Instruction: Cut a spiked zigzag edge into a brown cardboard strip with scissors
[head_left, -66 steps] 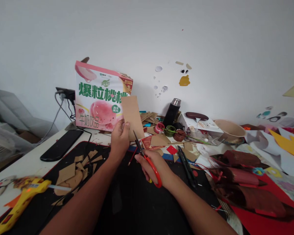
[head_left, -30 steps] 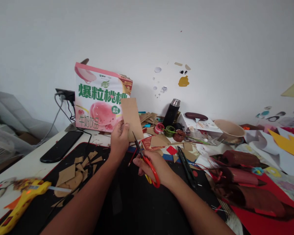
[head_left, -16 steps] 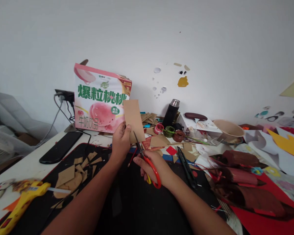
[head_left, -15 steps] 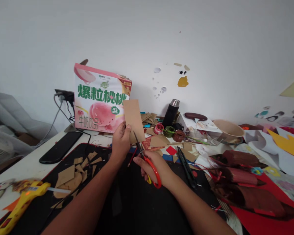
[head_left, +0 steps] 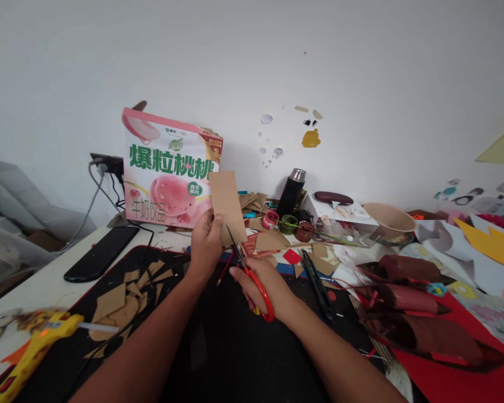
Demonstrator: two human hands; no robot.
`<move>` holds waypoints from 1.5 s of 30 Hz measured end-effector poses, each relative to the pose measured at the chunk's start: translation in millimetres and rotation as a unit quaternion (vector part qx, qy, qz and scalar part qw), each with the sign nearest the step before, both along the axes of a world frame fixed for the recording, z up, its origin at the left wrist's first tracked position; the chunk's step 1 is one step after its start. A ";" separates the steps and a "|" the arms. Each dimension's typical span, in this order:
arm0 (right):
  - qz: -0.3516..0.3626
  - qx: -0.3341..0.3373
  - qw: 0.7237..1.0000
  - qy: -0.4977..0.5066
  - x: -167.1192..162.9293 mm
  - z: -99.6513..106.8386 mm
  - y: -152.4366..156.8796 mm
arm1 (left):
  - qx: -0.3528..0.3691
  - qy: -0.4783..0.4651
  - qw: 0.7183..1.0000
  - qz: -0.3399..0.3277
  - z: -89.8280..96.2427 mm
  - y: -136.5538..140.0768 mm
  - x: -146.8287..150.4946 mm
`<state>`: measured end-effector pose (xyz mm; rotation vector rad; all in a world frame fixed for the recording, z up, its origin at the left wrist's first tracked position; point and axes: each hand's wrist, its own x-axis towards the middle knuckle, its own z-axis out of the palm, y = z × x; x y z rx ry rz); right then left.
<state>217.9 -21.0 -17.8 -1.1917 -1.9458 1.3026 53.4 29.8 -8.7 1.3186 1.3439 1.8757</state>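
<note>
My left hand (head_left: 208, 238) pinches a rectangular piece of brown cardboard (head_left: 227, 204) by its lower left edge, holding it upright above the desk. My right hand (head_left: 264, 280) is closed around the red and yellow handles of a pair of scissors (head_left: 256, 285). Their blades point up and left and meet the bottom edge of the cardboard. Whether the blades have cut into it I cannot tell. Behind the cardboard stands a pink and white milk drink carton (head_left: 168, 168).
Cardboard scraps (head_left: 113, 302) and a yellow glue gun (head_left: 42, 347) lie at left, near a black phone (head_left: 101, 253). Paint jars (head_left: 288, 224), a black flask (head_left: 292, 193) and a utility knife (head_left: 318, 285) are right of centre. Brown boat-shaped pieces (head_left: 428, 336) rest on red paper.
The whole view has shifted slightly. The scissor handles look a little closer together, with less of the yellow handle showing. Both hands keep their grip.
</note>
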 end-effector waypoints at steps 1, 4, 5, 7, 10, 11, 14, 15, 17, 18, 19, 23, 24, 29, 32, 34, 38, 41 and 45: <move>-0.002 -0.001 1.000 -0.006 0.0 -1.2 0.3 | 0.000 -0.002 1.000 0.000 0.0 -0.1 0.1; -0.008 0.001 1.000 -0.018 -0.2 -4.7 1.2 | 0.001 -0.007 1.000 -0.006 -1.2 0.1 0.2; -0.009 0.004 1.000 -0.020 -0.5 -5.7 1.4 | 0.001 -0.008 1.000 -0.008 -1.6 0.4 0.1; -0.010 0.016 1.000 -0.025 -1.2 -7.1 1.7 | 0.001 -0.009 1.000 -0.009 -2.2 0.9 0.0; -0.018 0.022 0.999 -0.034 -2.7 -8.0 1.9 | -0.003 -0.015 1.000 -0.007 -1.3 1.0 0.2; -0.020 0.018 0.999 -0.035 -3.2 -8.3 2.0 | -0.003 -0.014 1.000 -0.005 -0.6 0.9 0.3; -0.013 -0.003 1.000 -0.024 -3.1 -9.5 2.5 | 0.001 -0.002 1.000 0.002 1.2 0.2 0.3; -0.009 -0.007 1.000 -0.016 -2.5 -10.0 2.7 | 0.002 0.004 1.000 0.004 1.5 0.1 0.1; 0.002 -0.008 1.000 0.002 -1.0 -10.6 3.2 | 0.004 0.014 1.000 0.010 1.1 0.4 -0.4; 0.007 -0.008 1.000 0.011 -0.2 -10.7 3.5 | 0.004 0.018 1.000 0.013 0.6 0.8 -0.8; 0.011 -0.010 1.000 0.020 0.5 -10.6 3.6 | 0.003 0.019 1.000 0.016 0.0 1.3 -1.1; 0.034 -0.017 0.998 0.046 0.4 -8.0 3.6 | -0.003 0.005 1.000 0.011 -1.7 2.8 -1.6; 0.039 -0.021 0.998 0.051 -0.2 -6.8 3.2 | -0.005 0.000 1.000 0.007 -1.6 2.9 -1.6; 0.039 -0.065 0.993 0.092 -2.9 1.4 0.1 | -0.003 -0.007 1.000 -0.002 -0.1 2.3 -2.2; 0.039 -0.065 0.992 0.097 -2.8 6.1 -1.3 | -0.004 0.007 1.000 0.001 0.2 1.6 -2.9; 0.039 -0.061 0.993 0.094 -2.6 8.1 -1.8 | -0.003 0.013 1.000 0.002 0.6 1.0 -3.0; 0.030 -0.061 0.996 0.065 -2.9 7.9 -2.2 | -0.001 0.020 1.000 -0.004 2.9 -0.3 -2.2; 0.029 -0.050 0.998 0.032 -2.7 4.7 -1.8 | -0.003 0.027 1.000 -0.002 5.0 -1.4 -1.8; 0.032 -0.032 0.999 0.012 -1.4 4.3 -1.4 | 0.003 0.047 0.999 0.007 6.3 -2.7 -2.7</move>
